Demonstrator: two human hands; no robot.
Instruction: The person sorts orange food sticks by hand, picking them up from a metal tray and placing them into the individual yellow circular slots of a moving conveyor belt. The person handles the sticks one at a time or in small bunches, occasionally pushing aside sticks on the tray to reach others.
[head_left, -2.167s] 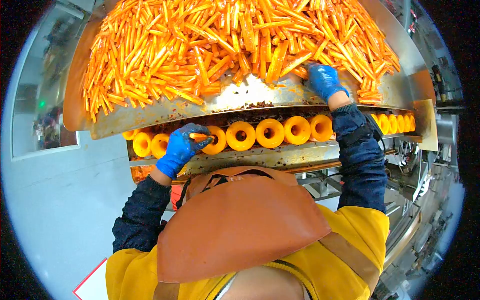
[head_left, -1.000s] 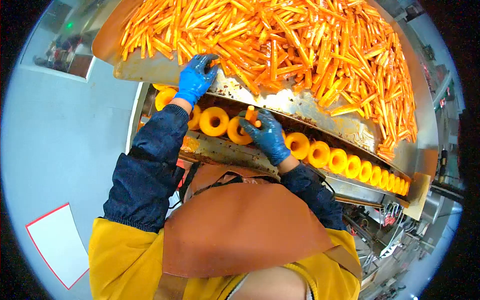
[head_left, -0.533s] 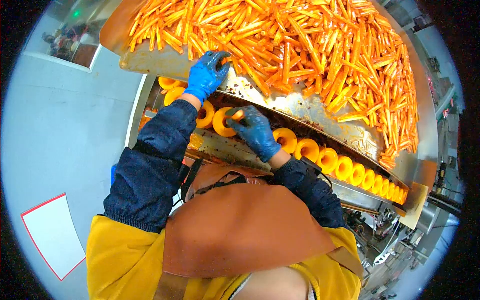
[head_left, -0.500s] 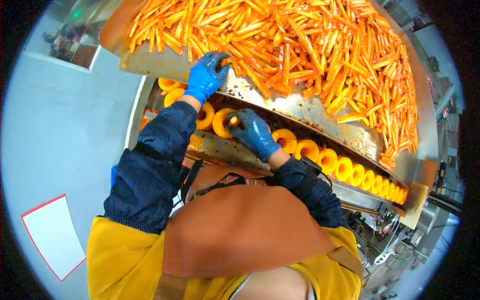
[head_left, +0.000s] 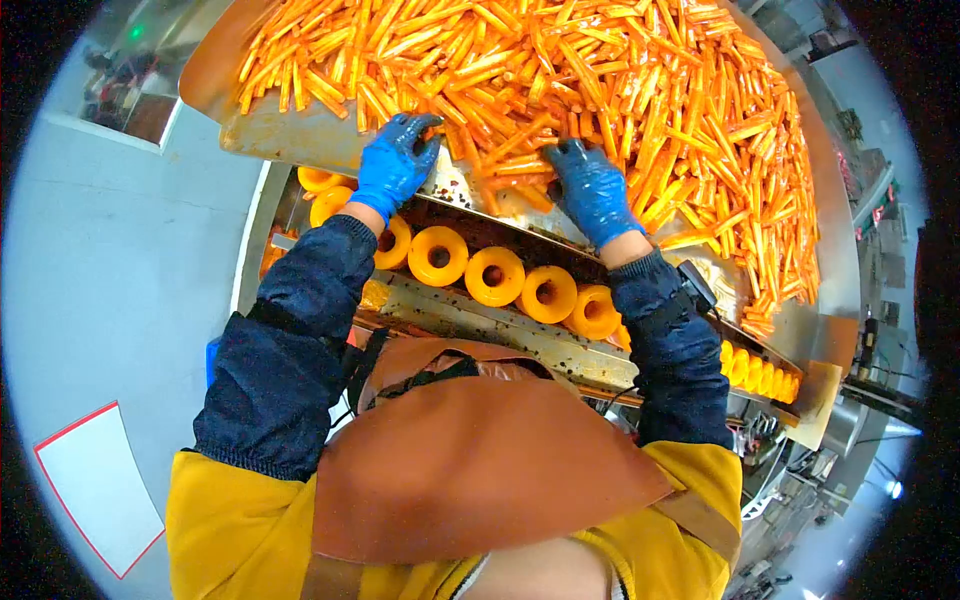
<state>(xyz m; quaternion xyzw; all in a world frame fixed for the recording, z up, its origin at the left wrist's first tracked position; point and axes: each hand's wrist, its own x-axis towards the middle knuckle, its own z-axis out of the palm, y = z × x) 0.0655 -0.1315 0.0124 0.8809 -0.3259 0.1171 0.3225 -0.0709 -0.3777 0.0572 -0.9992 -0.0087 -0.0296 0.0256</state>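
Note:
My left hand [head_left: 395, 168], in a blue glove, is at the tray's front edge beside the pile. Its fingers are bent and apart, with nothing visible between them. My right hand [head_left: 592, 192], also gloved in blue with dark stained fingers, has its thumb and fingers closed around the ends of a few orange sticks [head_left: 520, 172], blurred by motion. These come from a large heap of glossy, sauce-coated food sticks [head_left: 640, 90] on a metal tray [head_left: 290, 135]. Below the hands runs a row of yellow-orange ring-shaped cups [head_left: 437, 256] with dark round openings.
A stained metal rail [head_left: 480, 315] borders the row of cups on my side. The tray has a raised, curved metal wall [head_left: 835, 230] at right. At left lies grey floor [head_left: 130, 260] with a red-edged white panel [head_left: 100, 490]. A brown apron [head_left: 480, 465] covers my front.
My right hand has moved up and right from the cups to the pile; the single stick it held no longer shows. My left hand stays near the tray edge. The view has shifted slightly.

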